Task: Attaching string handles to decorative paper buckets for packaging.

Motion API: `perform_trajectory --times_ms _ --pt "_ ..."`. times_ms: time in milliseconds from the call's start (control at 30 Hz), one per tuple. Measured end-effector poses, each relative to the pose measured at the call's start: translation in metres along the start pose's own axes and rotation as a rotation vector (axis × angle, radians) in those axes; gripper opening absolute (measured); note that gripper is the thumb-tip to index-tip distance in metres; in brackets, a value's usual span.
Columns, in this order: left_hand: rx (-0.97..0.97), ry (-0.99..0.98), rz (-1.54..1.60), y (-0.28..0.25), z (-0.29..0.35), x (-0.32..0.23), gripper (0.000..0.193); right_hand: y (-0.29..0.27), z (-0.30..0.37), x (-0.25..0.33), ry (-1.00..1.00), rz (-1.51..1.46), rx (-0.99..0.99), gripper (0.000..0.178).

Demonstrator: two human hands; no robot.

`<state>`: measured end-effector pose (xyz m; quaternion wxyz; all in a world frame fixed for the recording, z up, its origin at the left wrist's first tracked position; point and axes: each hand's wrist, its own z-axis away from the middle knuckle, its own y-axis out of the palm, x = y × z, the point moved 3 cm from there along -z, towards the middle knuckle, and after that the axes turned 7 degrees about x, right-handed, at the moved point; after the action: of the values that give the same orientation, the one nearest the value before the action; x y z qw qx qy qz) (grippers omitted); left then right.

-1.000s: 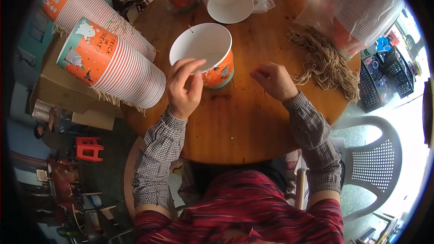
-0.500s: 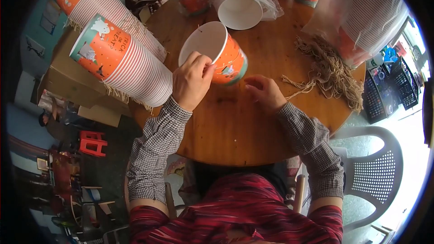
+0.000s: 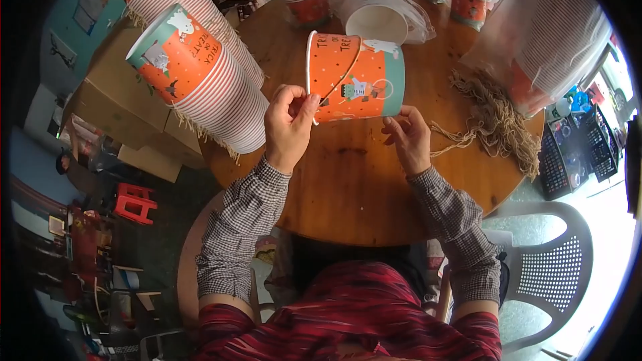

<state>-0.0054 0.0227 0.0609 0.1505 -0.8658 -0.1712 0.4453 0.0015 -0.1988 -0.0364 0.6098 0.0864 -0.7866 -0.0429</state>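
Note:
An orange and teal paper bucket (image 3: 358, 73) lies on its side in the air above the table, rim to the left and base to the right. A thin brown cord handle (image 3: 352, 67) runs across its printed wall. My left hand (image 3: 289, 124) is closed on the rim, thumb and fingers pinching it beside the cord's lower end. Close under the base edge is my right hand (image 3: 409, 135), fingers loosely curled and apart; its fingertips seem to touch the bucket there without gripping it.
To the left lean two tall stacks of nested buckets (image 3: 214, 87), cords hanging from them. A tangle of tan cords (image 3: 495, 117) lies on the right of the round wooden table (image 3: 341, 194). Bagged bucket stacks (image 3: 548, 33) and a white-mouthed bucket (image 3: 378, 23) stand farther back. A grey chair (image 3: 548, 267) is at right.
The bucket has turned from mouth-up tilt to lying sideways, showing its printed wall and cord. My left hand keeps the rim; my right hand has come up to the base edge.

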Motion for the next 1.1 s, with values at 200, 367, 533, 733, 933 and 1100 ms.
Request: perform_trajectory --times_ms 200,367,533,733,933,1100 --pt "-0.023 -0.067 0.140 -0.014 -0.002 -0.004 0.017 0.020 -0.003 0.005 -0.139 -0.099 0.032 0.014" --pt "-0.072 -0.031 0.371 -0.034 -0.003 -0.013 0.020 0.042 -0.022 0.024 -0.245 -0.188 0.082 0.011" --pt "-0.173 -0.051 0.290 -0.050 0.024 0.021 0.024 0.061 -0.067 0.061 -0.310 -0.177 0.026 0.009" --pt "-0.016 -0.121 -0.082 -0.022 0.076 0.138 0.020 0.128 -0.141 0.147 -0.599 0.015 0.149 0.012" --pt "0.066 -0.197 -0.250 -0.005 0.072 0.136 0.013 0.211 -0.165 0.238 -1.006 0.346 0.210 0.014" --pt "0.068 -0.095 -0.294 -0.004 0.076 0.140 0.007 0.285 -0.151 0.265 -1.123 0.870 0.507 0.021"
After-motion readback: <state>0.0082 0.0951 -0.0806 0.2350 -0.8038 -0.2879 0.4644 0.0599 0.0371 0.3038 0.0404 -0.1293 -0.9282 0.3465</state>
